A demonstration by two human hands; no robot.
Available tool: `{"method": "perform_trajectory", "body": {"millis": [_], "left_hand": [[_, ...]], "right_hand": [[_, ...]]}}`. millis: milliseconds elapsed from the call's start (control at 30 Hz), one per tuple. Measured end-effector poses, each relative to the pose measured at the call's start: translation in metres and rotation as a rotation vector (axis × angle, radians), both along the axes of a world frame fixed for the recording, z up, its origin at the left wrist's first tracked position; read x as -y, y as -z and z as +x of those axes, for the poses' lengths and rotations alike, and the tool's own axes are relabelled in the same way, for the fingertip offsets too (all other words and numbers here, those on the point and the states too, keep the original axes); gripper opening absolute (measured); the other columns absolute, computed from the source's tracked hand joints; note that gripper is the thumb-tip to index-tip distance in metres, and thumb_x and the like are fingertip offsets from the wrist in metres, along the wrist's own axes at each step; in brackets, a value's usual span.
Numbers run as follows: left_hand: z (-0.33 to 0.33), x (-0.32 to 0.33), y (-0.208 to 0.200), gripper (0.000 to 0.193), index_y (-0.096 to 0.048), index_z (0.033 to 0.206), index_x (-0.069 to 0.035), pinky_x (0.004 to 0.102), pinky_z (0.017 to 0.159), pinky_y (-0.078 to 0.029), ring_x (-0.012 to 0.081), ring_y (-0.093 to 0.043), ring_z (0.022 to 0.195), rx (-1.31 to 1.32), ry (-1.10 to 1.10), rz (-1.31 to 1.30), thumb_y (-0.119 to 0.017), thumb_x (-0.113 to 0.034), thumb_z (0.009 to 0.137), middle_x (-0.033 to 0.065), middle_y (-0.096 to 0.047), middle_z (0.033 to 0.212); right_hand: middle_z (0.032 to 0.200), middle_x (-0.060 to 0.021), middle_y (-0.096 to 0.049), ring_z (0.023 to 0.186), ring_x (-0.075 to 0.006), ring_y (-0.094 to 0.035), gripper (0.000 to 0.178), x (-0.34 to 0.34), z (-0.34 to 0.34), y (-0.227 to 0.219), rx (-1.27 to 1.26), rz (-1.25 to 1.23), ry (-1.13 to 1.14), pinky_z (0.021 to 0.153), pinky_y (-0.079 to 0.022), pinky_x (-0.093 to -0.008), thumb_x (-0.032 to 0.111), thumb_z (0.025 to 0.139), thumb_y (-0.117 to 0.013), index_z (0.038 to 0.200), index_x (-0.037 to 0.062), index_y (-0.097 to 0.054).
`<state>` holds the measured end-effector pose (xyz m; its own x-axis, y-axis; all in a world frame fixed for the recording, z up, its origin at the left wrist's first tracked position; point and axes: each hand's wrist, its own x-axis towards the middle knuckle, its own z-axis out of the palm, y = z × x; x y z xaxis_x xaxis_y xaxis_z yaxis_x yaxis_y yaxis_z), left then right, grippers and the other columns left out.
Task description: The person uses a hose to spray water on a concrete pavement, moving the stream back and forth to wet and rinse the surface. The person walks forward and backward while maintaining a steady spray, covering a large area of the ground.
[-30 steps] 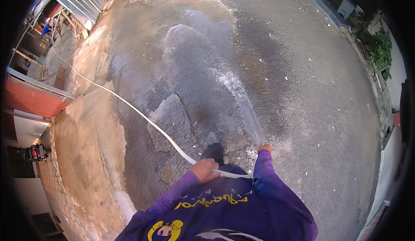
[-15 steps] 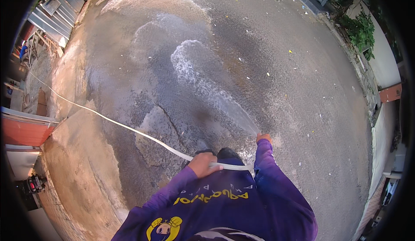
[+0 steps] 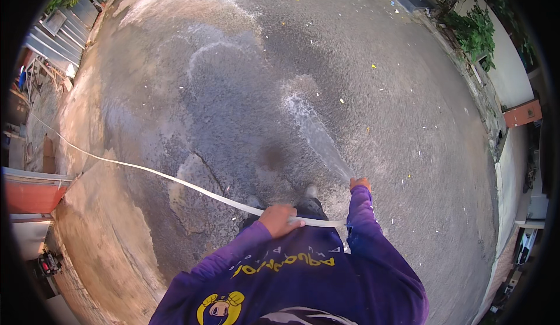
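Right hand (image 3: 360, 183), apparently gripping hose (image 3: 175, 179), spraying forward.

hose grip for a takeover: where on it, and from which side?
Take the white hose on the taut stretch just left of the left hand, coming from above. It lies flat and ribbon-like there, clear of the body, so fingers can wrap over it. The right hand covers the spraying end.

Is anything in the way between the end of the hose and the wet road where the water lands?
Nothing visible. The right hand holds the hose end, and the water spray flies freely to the wet pavement. The left hand grips the hose farther back.
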<state>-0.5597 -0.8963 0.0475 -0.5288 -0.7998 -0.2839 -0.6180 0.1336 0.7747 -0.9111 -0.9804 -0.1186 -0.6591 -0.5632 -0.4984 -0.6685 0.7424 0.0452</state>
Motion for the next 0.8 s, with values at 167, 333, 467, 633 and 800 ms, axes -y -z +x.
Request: {"method": "perform_trajectory", "body": {"millis": [167,333,467,633,800], "left_hand": [[-0.045,0.021,-0.006,0.040,-0.072,0.091,-0.004,0.0480,0.082,-0.052,0.0403,-0.066,0.092,0.065,-0.063,0.008,-0.073,-0.043,0.088,0.0184,-0.067,0.092],[-0.085,0.032,-0.004,0.038,-0.072,0.091,-0.004,0.0481,0.081,-0.052,0.0403,-0.066,0.092,0.131,-0.053,-0.004,-0.073,-0.042,0.088,0.0183,-0.067,0.091],[-0.098,0.031,0.008,0.036,-0.072,0.090,-0.004,0.0477,0.081,-0.053,0.0404,-0.066,0.090,0.123,-0.077,0.014,-0.074,-0.040,0.088,0.0180,-0.067,0.090],[-0.100,0.033,0.007,0.035,-0.069,0.086,-0.003,0.0481,0.079,-0.052,0.0407,-0.066,0.088,0.114,-0.167,-0.037,-0.075,-0.037,0.086,0.0174,-0.066,0.087],[-0.085,0.035,0.003,0.038,-0.066,0.082,-0.002,0.0490,0.078,-0.051,0.0412,-0.065,0.087,0.187,-0.195,-0.053,-0.077,-0.039,0.085,0.0181,-0.064,0.085]], "right_hand": [[0.126,-0.0225,-0.068,0.120,-0.0373,-0.065,0.056,0.007,-0.053,0.008,0.016,-0.024,0.195,0.103,-0.051,-0.0470,0.049,0.088,-0.067,0.121,0.0046,-0.070],[0.121,-0.0231,-0.070,0.115,-0.0377,-0.067,0.055,0.031,-0.075,0.022,0.006,-0.049,0.193,0.100,-0.052,-0.0476,0.050,0.088,-0.068,0.120,0.0060,-0.070],[0.112,-0.0241,-0.072,0.109,-0.0391,-0.069,0.048,0.049,-0.087,0.027,0.093,-0.164,0.164,0.098,-0.053,-0.0477,0.048,0.087,-0.068,0.110,0.0065,-0.075],[0.114,-0.0240,-0.072,0.110,-0.0401,-0.069,0.045,0.071,-0.076,0.018,0.136,-0.227,0.157,0.097,-0.053,-0.0488,0.044,0.089,-0.066,0.112,0.0061,-0.074],[0.115,-0.0239,-0.071,0.111,-0.0401,-0.068,0.043,0.089,-0.044,0.003,0.202,-0.258,0.144,0.098,-0.053,-0.0485,0.043,0.090,-0.066,0.113,0.0066,-0.074]]}}
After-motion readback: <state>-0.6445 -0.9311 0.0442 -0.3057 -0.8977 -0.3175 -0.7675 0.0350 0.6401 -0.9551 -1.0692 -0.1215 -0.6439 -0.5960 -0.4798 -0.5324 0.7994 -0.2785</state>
